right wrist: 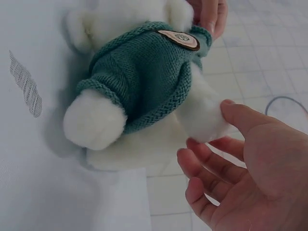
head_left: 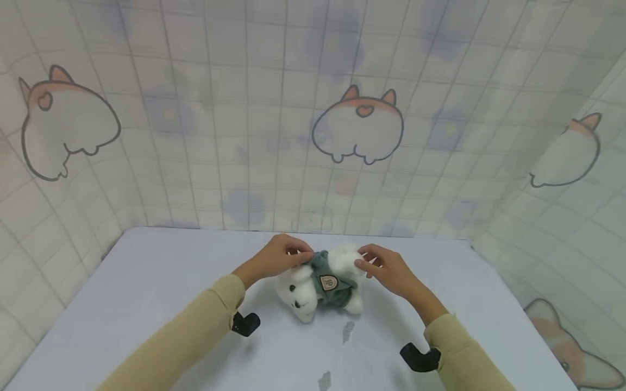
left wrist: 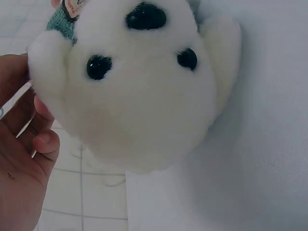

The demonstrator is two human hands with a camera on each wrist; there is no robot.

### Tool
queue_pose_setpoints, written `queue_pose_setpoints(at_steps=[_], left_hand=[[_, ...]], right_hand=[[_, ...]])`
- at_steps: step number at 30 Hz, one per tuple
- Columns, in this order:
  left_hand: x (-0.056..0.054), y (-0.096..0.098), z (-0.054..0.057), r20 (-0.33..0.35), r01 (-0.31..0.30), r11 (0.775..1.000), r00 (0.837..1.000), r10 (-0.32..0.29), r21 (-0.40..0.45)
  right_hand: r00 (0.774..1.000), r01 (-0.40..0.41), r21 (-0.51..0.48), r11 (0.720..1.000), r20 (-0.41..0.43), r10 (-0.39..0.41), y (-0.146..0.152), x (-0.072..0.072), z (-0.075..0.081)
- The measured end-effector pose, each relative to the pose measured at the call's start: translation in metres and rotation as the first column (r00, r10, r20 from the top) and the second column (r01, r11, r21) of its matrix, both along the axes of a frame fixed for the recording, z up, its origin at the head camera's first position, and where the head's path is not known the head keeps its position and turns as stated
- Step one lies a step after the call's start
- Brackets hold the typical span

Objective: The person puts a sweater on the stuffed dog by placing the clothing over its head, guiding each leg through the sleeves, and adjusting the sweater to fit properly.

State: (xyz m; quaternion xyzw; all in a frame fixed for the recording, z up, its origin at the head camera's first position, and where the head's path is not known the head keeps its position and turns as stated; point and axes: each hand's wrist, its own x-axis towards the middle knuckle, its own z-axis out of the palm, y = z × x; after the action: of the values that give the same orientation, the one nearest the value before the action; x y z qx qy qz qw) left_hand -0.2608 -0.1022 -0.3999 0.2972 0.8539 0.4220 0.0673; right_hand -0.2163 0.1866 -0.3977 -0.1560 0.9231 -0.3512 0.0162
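Note:
A white plush dog (head_left: 299,293) in a green knitted sweater (head_left: 337,296) lies on its side on the white table, head toward the left. A shield-shaped badge (head_left: 329,282) sits on the sweater. My left hand (head_left: 281,255) pinches the toy's upper side by the sweater's edge, beside an ear (left wrist: 48,62); its fingertips are partly hidden behind the fur. On the other end, my right hand (right wrist: 245,163) holds a white paw (right wrist: 202,115) between thumb and fingers. In the left wrist view the dark eyes and nose (left wrist: 146,17) face the camera.
The white table (head_left: 161,282) has grey worn patches (head_left: 348,331) in front of the toy. Checked curtains (head_left: 244,136) with cartoon animals hang behind and at both sides. Black camera mounts (head_left: 246,324) stick out from both sleeves.

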Motion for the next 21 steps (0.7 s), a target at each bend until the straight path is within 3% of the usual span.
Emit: queue_pose_setpoints(at_steps=[3, 9, 11, 17, 21], left_hand=[[0.002, 0.003, -0.003, -0.008, 0.028, 0.998, 1.000, -0.029, -0.060], [0.001, 0.008, -0.002, -0.056, 0.078, 0.994, 0.995, -0.083, -0.082], [0.001, 0.010, -0.002, -0.040, 0.057, 0.994, 0.997, -0.061, -0.092], [-0.001, 0.021, -0.004, 0.042, -0.074, 0.992, 0.996, 0.079, -0.106], [-0.002, 0.026, -0.009, 0.078, -0.070, 0.993, 0.994, 0.078, -0.091]], right_hand=[[1.000, -0.016, 0.000, 1.000, 0.014, 0.016, 0.001, 0.001, -0.004], [1.000, -0.015, -0.031, 0.999, 0.023, 0.016, 0.003, 0.002, -0.008], [0.999, -0.016, -0.046, 0.999, 0.037, 0.017, 0.002, 0.002, -0.010], [0.997, 0.007, -0.077, 0.997, 0.073, -0.001, 0.001, 0.001, -0.014], [0.995, 0.018, -0.083, 0.996, 0.095, -0.010, 0.002, 0.001, -0.019]])
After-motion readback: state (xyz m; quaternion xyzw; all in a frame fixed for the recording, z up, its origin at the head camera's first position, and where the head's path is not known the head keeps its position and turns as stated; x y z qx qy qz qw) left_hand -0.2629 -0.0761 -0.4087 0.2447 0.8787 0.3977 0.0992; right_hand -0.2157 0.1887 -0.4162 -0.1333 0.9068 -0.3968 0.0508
